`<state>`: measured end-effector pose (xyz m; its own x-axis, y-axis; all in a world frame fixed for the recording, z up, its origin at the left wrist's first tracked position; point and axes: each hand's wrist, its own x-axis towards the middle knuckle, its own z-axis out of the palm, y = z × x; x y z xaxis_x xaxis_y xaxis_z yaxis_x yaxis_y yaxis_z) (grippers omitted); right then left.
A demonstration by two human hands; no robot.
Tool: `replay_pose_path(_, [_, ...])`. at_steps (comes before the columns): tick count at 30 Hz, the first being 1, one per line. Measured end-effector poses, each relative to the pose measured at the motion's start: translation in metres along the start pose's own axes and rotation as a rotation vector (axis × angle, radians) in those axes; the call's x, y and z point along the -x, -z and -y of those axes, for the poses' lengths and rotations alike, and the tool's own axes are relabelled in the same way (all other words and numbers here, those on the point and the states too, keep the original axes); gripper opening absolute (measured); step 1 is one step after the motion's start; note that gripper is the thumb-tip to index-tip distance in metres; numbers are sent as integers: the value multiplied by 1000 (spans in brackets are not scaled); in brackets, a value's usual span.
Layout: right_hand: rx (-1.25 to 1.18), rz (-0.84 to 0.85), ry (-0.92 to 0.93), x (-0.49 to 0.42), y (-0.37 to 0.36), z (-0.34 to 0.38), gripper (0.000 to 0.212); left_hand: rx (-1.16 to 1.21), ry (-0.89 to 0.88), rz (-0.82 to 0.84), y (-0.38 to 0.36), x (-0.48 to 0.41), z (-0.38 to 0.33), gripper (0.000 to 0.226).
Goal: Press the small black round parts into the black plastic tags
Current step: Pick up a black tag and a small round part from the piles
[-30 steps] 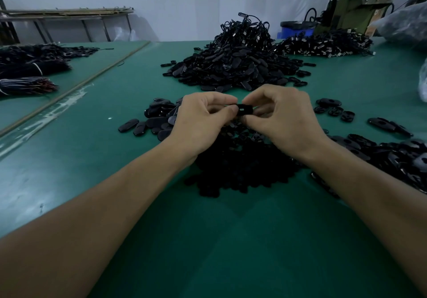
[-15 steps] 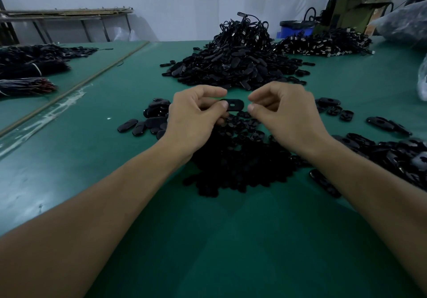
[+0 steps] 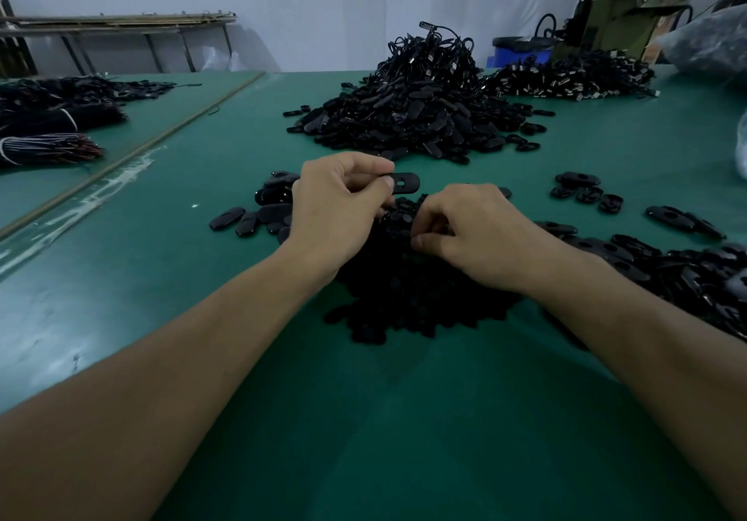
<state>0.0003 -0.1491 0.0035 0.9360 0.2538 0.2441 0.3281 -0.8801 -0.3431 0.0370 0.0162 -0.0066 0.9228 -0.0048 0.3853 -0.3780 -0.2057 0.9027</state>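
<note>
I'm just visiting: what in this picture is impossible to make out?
Head view, all of it:
Whether the right hand holds anything: its curled fingers, dipped in the heap of small black round parts, hide it.
The near end of the black oval plastic tag: covered by the left hand pinching it.
The olive-green machine: cut off by the top edge.
The spread of black tags at right: cut off by the right edge.

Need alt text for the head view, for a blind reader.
A person's left hand pinches a black oval tag above a green table, while the right hand reaches, fingers curled, into a pile of small black round parts. A larger heap of tags lies behind.
</note>
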Motion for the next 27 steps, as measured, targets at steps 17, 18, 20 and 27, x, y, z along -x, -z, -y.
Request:
replay_pose_path(17, [-474, -229, -80, 4, 6, -10, 21, -23, -18, 54, 0, 1, 1, 14])
replay_pose_path(18, [-481, -229, -79, 3, 6, -11, 21, -24, -20, 55, 0, 2, 1, 15])
replay_pose_path(20, [-473, -232, -73, 3, 6, -11, 17, -25, -21, 59, 0, 2, 1, 15])
replay_pose_path(27, [-515, -233, -87, 4, 5, -12, 13, -16, -22, 70, 0, 2, 1, 16])
